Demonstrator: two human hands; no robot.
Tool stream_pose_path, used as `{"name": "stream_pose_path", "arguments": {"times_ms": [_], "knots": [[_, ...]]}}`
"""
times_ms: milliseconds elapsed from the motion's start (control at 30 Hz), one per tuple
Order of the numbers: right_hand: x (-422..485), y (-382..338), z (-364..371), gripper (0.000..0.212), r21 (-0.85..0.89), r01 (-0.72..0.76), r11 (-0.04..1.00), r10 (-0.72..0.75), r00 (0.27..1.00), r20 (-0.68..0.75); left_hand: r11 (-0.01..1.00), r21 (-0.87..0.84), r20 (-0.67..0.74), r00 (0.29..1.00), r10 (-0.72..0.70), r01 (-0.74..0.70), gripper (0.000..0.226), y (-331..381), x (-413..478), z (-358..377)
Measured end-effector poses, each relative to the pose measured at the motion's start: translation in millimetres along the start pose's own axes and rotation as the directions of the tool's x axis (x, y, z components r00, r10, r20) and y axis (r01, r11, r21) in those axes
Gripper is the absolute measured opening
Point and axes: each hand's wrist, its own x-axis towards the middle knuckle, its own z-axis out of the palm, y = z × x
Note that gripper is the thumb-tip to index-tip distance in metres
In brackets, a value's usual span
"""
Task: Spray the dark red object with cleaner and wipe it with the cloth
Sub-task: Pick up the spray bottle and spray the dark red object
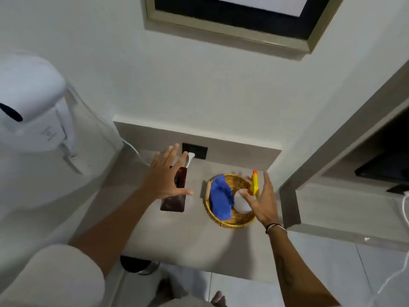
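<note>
I look down at a grey bench point(177, 235) set against a pale wall. My left hand point(164, 176) is spread open, fingers apart, grasping nothing, and it hovers over the dark red object point(173, 202). That object is a flat, glossy, long piece lying on the bench at about 9 o'clock from the basket; my hand hides its middle. I cannot tell if my palm touches it.

At 3 o'clock from the dark red object sits a round woven basket point(240, 221). Inside it, a blue cloth point(220, 201) lies bunched on the 9 o'clock side. A spray bottle point(245, 199) with a white body and a yellow and orange trigger head stands on the 3 o'clock side.

My right hand point(263, 202) is open, fingers loosely curved, right at the spray bottle without closing on it. A thin band circles that wrist.

At 12 o'clock from the dark red object, a white plug point(190, 157) sits in a black wall socket point(194, 150). A white hair dryer point(31, 107) hangs at far 9 o'clock. A framed picture point(232, 25) hangs at 12 o'clock above.
</note>
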Motion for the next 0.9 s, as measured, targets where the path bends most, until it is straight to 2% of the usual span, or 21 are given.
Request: {"name": "stream_pose_path", "arguments": {"times_ms": [33,133,200,333,433,533,633,733,833,900], "knots": [[0,2,4,0.115,0.047,-0.016,0.999,0.016,1.0,0.01,1.0,-0.005,0.064,0.998,0.001,-0.001,0.139,-3,1,2],[1,4,11,0.113,0.063,-0.1,0.993,0.097,0.994,0.043,0.999,-0.039,0.101,0.995,-0.012,0.016,0.141,-13,1,6],[8,7,15,0.106,0.072,-0.138,0.988,0.137,0.99,0.021,0.999,-0.038,0.116,0.993,0.031,-0.026,0.142,-14,3,10],[25,11,21,0.084,0.119,-0.104,0.987,0.097,0.994,0.057,0.997,-0.044,0.218,0.974,0.067,-0.059,0.135,-19,3,11],[34,15,28,0.063,0.076,-0.082,0.994,0.083,0.997,-0.005,0.994,-0.099,0.151,0.987,0.058,-0.043,0.111,-21,3,14],[34,12,30,0.051,0.107,-0.078,0.991,0.089,0.992,-0.094,0.98,-0.201,0.09,0.995,0.031,-0.012,0.106,-32,-2,15],[30,3,25,0.045,0.07,0.019,0.997,-0.005,0.979,-0.204,0.928,-0.365,0.116,0.993,-0.031,0.071,0.113,-51,-12,17],[22,-15,19,0.043,0.047,0.211,0.976,-0.19,0.942,-0.277,0.861,-0.48,0.18,0.98,-0.088,0.165,0.121,-65,-27,21],[-3,-44,25,0.028,0.219,0.318,0.923,-0.272,0.938,-0.214,0.82,-0.529,0.205,0.97,-0.127,0.219,0.123,-73,-39,27],[-21,-62,37,0.019,0.342,0.256,0.904,-0.252,0.966,-0.059,0.807,-0.544,0.209,0.968,-0.137,0.232,0.123,-78,-43,28]]}}
